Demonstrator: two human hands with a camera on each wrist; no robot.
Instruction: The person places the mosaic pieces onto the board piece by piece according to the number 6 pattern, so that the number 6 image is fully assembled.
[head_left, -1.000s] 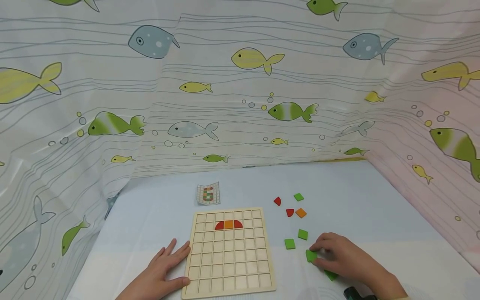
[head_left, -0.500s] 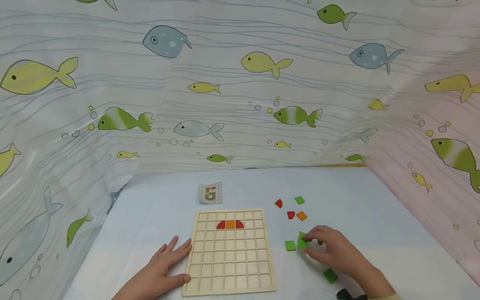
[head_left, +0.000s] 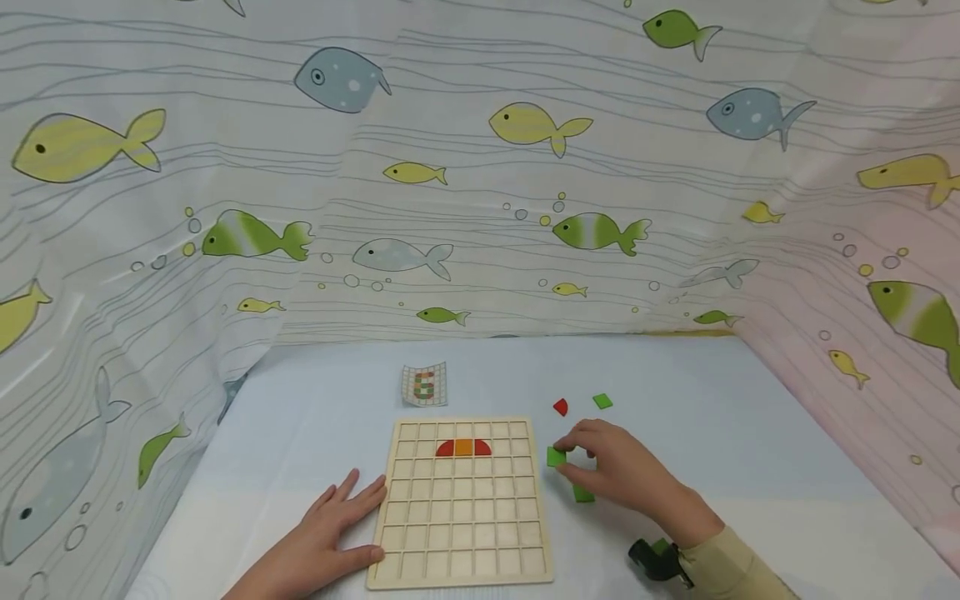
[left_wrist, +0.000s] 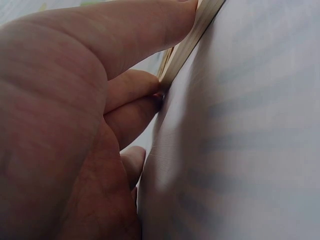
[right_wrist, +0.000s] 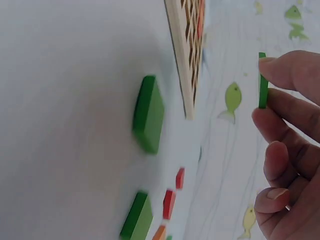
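R hand (head_left: 618, 468) pinched a green sq. tile (head_left: 556, 457), held up just off the R edge of the wooden grid board (head_left: 468, 512). L hand (head_left: 326, 533), fingers spread & straight, touched the board's L edge. Orange sq. (head_left: 464, 447) sat btwn 2 red pcs (head_left: 446, 448) in row 2 from the far edge; printed grid card (head_left: 424, 385) lay beyond on the counter (head_left: 322, 400).

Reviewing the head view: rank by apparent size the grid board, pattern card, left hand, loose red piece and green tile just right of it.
1. Grid board
2. Left hand
3. Pattern card
Unranked, smallest: loose red piece and green tile, too alike.
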